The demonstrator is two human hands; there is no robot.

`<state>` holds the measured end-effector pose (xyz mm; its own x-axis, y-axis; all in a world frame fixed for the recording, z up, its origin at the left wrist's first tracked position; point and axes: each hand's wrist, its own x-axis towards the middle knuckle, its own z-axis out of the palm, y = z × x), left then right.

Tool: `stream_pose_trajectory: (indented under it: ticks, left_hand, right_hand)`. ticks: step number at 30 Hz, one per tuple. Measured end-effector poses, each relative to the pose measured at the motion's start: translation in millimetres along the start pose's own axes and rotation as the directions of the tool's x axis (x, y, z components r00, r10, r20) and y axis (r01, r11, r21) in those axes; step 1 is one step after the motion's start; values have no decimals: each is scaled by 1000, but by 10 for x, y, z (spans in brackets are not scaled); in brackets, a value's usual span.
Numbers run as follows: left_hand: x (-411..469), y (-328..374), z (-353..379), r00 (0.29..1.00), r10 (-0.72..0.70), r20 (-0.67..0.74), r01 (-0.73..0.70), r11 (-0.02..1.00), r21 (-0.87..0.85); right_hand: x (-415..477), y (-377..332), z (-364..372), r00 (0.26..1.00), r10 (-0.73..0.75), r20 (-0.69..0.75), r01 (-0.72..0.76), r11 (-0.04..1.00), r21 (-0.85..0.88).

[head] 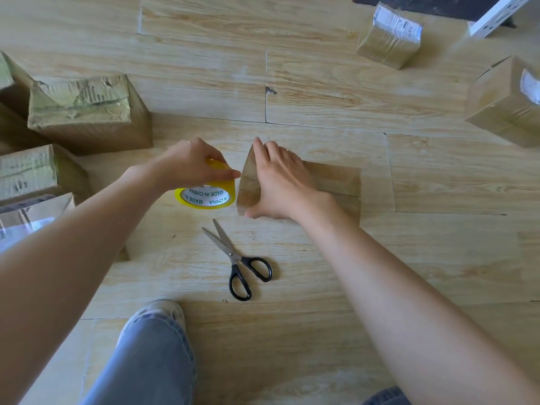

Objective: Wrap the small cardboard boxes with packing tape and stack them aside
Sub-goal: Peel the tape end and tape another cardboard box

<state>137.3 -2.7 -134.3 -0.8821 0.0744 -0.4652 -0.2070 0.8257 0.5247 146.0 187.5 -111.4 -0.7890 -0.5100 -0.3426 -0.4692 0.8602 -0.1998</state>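
The person wears faded blue-grey jeans [152, 363] and a pale shoe [162, 309] (grey-white, with small holes on top).

The left hand [190, 163] is covering the upper part of the tape roll [204, 197]; whether a strip is running from roll to box is not resolving. The right hand [277, 182] is hiding much of the top of the box [336, 182] beneath it. The left edge is cutting off the cardboard boxes [26, 176] there, and the right edge is clipping a wrapped box [502, 103]. Label print on the far wrapped box [397, 24] is blurring beyond reading. A white object [493, 16] is running out of frame at top right, identity unclear.
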Motion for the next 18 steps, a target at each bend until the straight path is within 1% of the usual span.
stream_pose_trajectory:
  ticks: [2,3,4,5,7,9,11,13,15,16,18]
  left_hand:
    - [-25,-34,2,1000,-25,1,25,1000,17]
    - [-46,-55,-10,999,-41,18,41,999,-10]
    - [-72,-77,-36,998,-46,44,50,994,-92]
    - [-101,-105,-74,997,-36,75,51,976,-214]
    - [-176,-134,-182,995,17,102,28,905,-424]
    - [-250,-143,-284,992,94,85,-33,840,-541]
    - [-301,-131,-366,985,169,38,-114,796,-595]
    - [-333,-65,-481,978,206,-28,-188,818,-544]
    - [-319,12,-601,974,220,-47,-219,881,-419]
    - [-303,46,-649,971,234,-49,-237,914,-328]
    - [-263,76,-690,970,229,-87,-235,969,-73]
  right_hand:
    - [-9,28,-21,1000,-13,-29,15,998,53]
    - [-27,51,-33,999,-18,-42,22,996,91]
    - [-50,82,-55,998,-24,-53,30,992,126]
    - [-78,115,-82,998,-29,-61,38,987,158]
    - [-138,204,-154,997,-22,-80,40,973,229]
    - [-196,296,-229,995,3,-101,28,952,305]
    - [-248,352,-289,992,27,-125,20,934,356]
    - [-289,364,-325,988,34,-152,24,929,370]
    - [-339,362,-327,987,40,-154,20,927,373]
    - [-367,371,-322,987,50,-151,12,922,386]
    - [-421,394,-314,986,84,-145,-11,896,444]
